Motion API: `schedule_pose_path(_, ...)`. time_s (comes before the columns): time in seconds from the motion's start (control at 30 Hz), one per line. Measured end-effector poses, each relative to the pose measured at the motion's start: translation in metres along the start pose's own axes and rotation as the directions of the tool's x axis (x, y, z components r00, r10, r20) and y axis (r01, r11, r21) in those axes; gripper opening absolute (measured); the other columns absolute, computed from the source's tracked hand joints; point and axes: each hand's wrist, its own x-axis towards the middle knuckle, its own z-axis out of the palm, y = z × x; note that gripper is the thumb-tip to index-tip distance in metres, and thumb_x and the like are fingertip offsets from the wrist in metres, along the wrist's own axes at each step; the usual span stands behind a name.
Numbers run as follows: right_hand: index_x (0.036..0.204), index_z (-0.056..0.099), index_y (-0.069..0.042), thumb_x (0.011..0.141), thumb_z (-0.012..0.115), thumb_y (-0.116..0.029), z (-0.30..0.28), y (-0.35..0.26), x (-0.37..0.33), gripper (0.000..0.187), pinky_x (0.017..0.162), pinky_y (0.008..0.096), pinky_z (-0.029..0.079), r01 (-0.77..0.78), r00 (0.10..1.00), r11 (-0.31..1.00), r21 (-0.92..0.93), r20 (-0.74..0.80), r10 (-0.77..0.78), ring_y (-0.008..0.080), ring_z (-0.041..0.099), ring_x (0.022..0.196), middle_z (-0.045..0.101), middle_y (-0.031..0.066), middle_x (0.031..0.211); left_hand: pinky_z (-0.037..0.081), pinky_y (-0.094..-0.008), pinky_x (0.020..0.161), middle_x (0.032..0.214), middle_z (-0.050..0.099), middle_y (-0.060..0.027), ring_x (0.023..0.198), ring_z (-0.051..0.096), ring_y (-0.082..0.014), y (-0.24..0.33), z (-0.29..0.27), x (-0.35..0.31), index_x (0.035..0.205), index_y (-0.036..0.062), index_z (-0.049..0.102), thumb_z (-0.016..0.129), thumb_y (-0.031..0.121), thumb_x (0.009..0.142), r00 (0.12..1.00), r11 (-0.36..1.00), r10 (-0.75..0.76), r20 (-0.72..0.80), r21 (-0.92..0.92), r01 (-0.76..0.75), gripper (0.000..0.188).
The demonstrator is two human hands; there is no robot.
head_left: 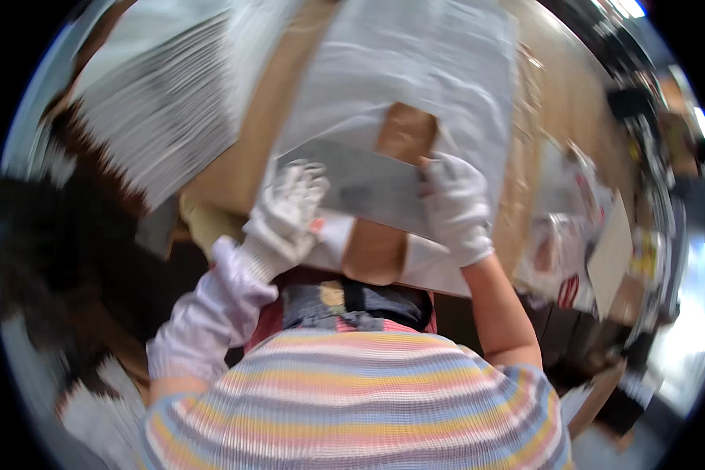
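Both my hands wear white gloves. My left hand (288,213) is curled on the left edge of a flat grey sheet (360,182) that lies inside a clear plastic bag (415,70). My right hand (456,205) grips the sheet's right edge. A brown cardboard piece (406,131) shows above the sheet and another brown piece (374,252) below it. All of this rests on a brown table (556,102) just in front of my striped shirt.
A large stack of white sheets (160,102) fills the upper left, blurred. Small packaged items in clear wrappers (560,235) and a cardboard piece (611,254) lie at the right of the table. More white stacks (94,407) sit at the lower left.
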Motion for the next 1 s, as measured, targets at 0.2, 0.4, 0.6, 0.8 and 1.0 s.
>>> schedule_pose_path(0.2, 0.135, 0.064, -0.004, 0.075, 0.079, -0.047, -0.002, -0.03, -0.013, 0.075, 0.125, 0.058, 0.024, 0.025, 0.997, 0.993, 0.117, 0.07, -0.033, 0.0376, 0.044, 0.144, 0.052, 0.0174, 0.152, 0.035, -0.0554, 0.12, 0.153, 0.048, -0.028, 0.145, 0.041, -0.0492, 0.002, 0.001, -0.003, 0.146, -0.0001, 0.053, 0.065, 0.013, 0.087, 0.988, 0.999, -0.009, 0.156, 0.049, 0.001, 0.061)
schedule_pose_path(0.4, 0.136, 0.063, -0.004, 0.075, 0.08, -0.048, -0.006, -0.027, -0.014, 0.076, 0.125, 0.0571, 0.026, 0.025, 0.998, 0.985, 0.168, 0.052, -0.035, 0.0378, 0.044, 0.144, 0.051, 0.0175, 0.153, 0.036, -0.0532, 0.12, 0.151, 0.05, -0.0269, 0.142, 0.044, -0.0477, 0.008, -0.003, 0.002, 0.142, -0.0003, 0.057, 0.067, 0.011, 0.082, 0.984, 0.993, 0.009, 0.178, 0.117, -0.03, 0.061)
schedule_pose_path(0.6, 0.1, 0.076, -0.003, 0.073, 0.072, -0.002, 0.012, 0.002, -0.025, 0.028, 0.12, 0.052, 0.039, 0.046, 0.982, 0.813, 0.58, -0.177, 0.071, 0.034, 0.062, 0.127, 0.072, 0.0137, 0.125, 0.048, -0.0494, 0.105, 0.138, 0.058, -0.024, 0.125, 0.057, -0.0413, 0.003, -0.023, 0.034, 0.128, -0.004, 0.059, 0.072, 0.01, 0.063, 0.941, 0.98, 0.18, 0.287, -0.131, -0.147, 0.068)
schedule_pose_path(0.8, 0.087, 0.07, -0.004, 0.063, 0.069, 0.0, -0.042, -0.012, -0.05, 0.024, 0.109, 0.0511, 0.047, 0.087, 0.994, 0.932, 0.351, 0.036, -0.107, 0.0383, 0.064, 0.118, 0.072, 0.0119, 0.12, 0.055, -0.0397, 0.075, 0.097, 0.07, -0.011, 0.088, 0.068, -0.0295, -0.038, 0.033, 0.019, 0.084, 0.0083, 0.064, 0.074, 0.008, 0.072, 0.942, 0.941, 0.335, 0.026, 0.034, -0.336, 0.016)
schedule_pose_path(1.0, 0.079, 0.066, -0.005, 0.069, 0.083, -0.013, -0.021, -0.019, -0.061, 0.021, 0.086, 0.0466, 0.052, -0.34, 0.939, 0.905, 0.255, 0.034, 0.343, 0.0344, 0.063, 0.102, 0.07, 0.0099, 0.105, 0.056, -0.0386, 0.084, 0.091, 0.069, -0.0116, 0.097, 0.072, -0.0312, -0.004, 0.023, 0.031, 0.083, 0.0076, 0.068, 0.077, 0.0, 0.077, 0.978, 0.906, -0.206, 0.041, -0.369, 0.206, 0.013)
